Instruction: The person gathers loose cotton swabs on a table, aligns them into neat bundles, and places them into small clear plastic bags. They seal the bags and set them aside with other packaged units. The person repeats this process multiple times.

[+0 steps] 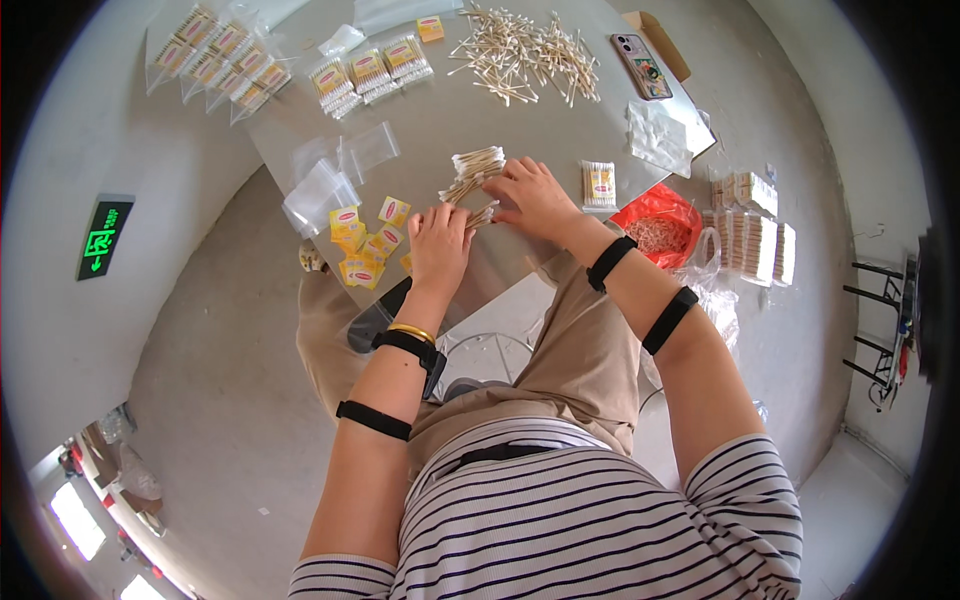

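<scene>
Over the near part of the grey table, my two hands are close together around cotton swabs. My left hand point(438, 245) is closed at one end of a small bunch of cotton swabs point(481, 214), and my right hand point(532, 200) closes on its other end. Just beyond them lies a loose stack of cotton swabs point(476, 165), touching or nearly touching my right fingertips. Yellow printed cards point(384, 240) are scattered left of my left hand. To the right of my right hand sits a filled clear bag of swabs point(599, 186).
A large heap of loose swabs point(525, 50) covers the far middle. Packed bags point(370, 72) stand at the far left, with empty clear bags point(322, 195) nearer. A phone point(641, 66) lies far right; a red bag of swabs point(656, 228) hangs beside the right edge.
</scene>
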The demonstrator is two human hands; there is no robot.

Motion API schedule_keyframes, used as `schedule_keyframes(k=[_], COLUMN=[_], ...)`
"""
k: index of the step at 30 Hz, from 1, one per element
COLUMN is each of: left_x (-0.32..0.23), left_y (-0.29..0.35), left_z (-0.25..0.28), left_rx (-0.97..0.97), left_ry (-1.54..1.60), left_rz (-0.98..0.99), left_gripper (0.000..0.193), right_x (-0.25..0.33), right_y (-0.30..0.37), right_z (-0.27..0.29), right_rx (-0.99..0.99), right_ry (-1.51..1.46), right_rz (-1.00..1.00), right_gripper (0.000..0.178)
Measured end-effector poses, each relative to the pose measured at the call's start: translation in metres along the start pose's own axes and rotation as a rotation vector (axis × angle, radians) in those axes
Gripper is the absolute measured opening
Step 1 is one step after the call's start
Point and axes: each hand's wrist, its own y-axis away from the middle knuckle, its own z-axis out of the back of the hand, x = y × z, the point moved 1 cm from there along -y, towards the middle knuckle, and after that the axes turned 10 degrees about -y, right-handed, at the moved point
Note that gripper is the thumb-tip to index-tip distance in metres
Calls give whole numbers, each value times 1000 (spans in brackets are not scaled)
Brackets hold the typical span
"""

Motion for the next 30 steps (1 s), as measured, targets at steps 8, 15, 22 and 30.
schedule_keyframes(k=[8,15,22,30], left_x=[-5,-20,-15,-10], left_y=[19,43,63,56], left_z=[1,-15,-12,-17], left_rx=[18,96,126,129], left_ry=[-14,-91,-105,-180], left_rz=[-57,-142,-209,-179], left_gripper=[65,92,87,84], right_x=[-8,10,42,38], right_y=[16,52,80,88], right_z=[4,-25,-51,-46], right_rx=[-89,-257,-259,-222], right_ry=[-109,-216,-180,-172], right_rz=[-60,-138,-198,-151], right_gripper=[46,51,79,85])
